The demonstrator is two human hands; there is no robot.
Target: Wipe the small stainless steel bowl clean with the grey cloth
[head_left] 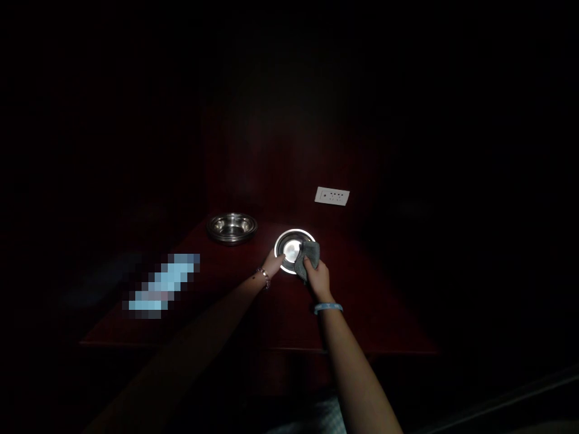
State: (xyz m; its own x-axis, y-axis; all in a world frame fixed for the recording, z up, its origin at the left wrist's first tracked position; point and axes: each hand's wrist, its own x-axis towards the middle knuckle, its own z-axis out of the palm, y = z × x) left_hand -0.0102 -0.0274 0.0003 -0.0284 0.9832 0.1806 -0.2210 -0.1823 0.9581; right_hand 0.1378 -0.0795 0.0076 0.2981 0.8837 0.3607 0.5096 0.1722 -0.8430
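table: a dark red top point(362, 325) across the lower middle of the frame, its near edge running left to right; much around it is too dark to make out.
blurred patch: a pale blue pixelated area point(165, 283) at the lower left of the frame, over the table's left part; what it covers i cannot tell.
stacked dishes: round, shiny metal dishes point(232, 230), left of the frame's centre, toward the table's far side, well apart from the hands.
held dish: a round metal dish point(292, 250) just below the frame's centre, bright inside and along its rim.
wall socket: a white plate point(332, 196) on the dark red wall, above and right of the held dish.
left hand: at the held dish's lower left point(273, 264), fingers grasping its rim, thumb on the inner side; a bracelet point(263, 277) at the wrist.
right hand: at the dish's lower right point(319, 278), fingers clenched on the cloth; a light blue band point(329, 307) at the wrist.
cloth: grey, bunched point(309, 256), over the dish's right side.
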